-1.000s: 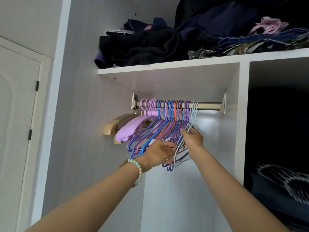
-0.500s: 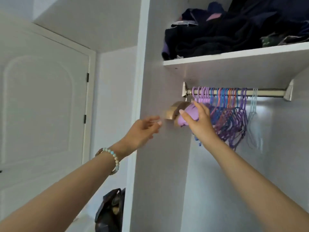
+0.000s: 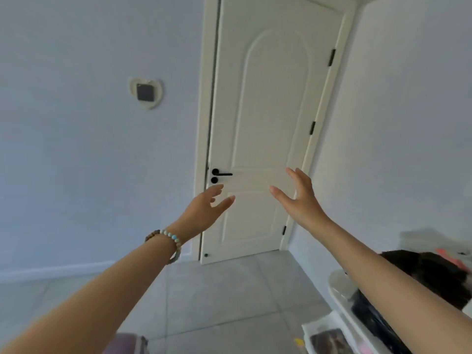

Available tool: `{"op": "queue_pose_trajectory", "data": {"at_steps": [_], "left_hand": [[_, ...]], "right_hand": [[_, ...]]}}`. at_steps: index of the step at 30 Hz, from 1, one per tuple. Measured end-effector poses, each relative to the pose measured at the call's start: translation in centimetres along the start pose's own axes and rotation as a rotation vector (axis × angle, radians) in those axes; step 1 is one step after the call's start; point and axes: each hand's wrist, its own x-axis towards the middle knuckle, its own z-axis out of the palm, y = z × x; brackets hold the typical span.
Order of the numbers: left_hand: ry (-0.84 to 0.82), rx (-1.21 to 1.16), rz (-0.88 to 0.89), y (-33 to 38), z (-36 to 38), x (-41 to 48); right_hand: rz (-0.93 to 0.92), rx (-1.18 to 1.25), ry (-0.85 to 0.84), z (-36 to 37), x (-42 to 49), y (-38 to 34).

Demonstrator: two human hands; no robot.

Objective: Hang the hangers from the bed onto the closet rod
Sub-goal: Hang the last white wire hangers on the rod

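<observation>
Two bare hands are raised in front of me, both holding nothing. My left hand (image 3: 204, 208), with a bead bracelet (image 3: 168, 238) at the wrist, has its fingers loosely spread. My right hand (image 3: 300, 198) has its fingers straight and fanned wide. They are near each other but apart. Far beyond them stands a closed white door (image 3: 268, 123) with a black handle (image 3: 221, 173). A heart-shaped frame (image 3: 146, 92) hangs on the wall (image 3: 76, 149) to its left. A heap of dark cloth (image 3: 434, 272) lies near on the right. I cannot tell where the hangers are from this view.
</observation>
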Motion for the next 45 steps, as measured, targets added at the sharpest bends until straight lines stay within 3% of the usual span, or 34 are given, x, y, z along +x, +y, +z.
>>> {"op": "queue_pose_trajectory", "data": {"at_steps": [6,12,19,23,33,39,45], "left_hand": [[0.064,0.178,-0.377,-20.0,-8.2,-8.5],[0.1,0.203,-0.775,-35.8,-12.0,-20.2],[0.115,0.145,-1.182,-48.7,-10.8,-33.0],[0.173,0.031,-1.348,-54.2,-8.1,-37.9],[0.339,-0.262,-1.503,-60.2,-0.6,-43.6],[0.424,-0.25,-1.4,-61.6,1.7,-45.3],[0.586,-0.495,-1.367,-60.2,1.7,-44.7]], "right_hand": [[0.083,0.023,-0.368,22.3,-2.5,1.0],[0.172,-0.004,-0.663,40.8,-10.2,3.7],[0.289,-0.02,-0.946,54.6,-21.2,9.2],[0.406,-0.023,-1.027,59.4,-26.7,12.7],[0.802,0.074,-1.026,65.3,-36.0,19.7],[0.969,0.251,-0.999,67.7,-38.9,20.7],[1.085,0.421,-0.955,68.0,-38.6,20.0]]}}
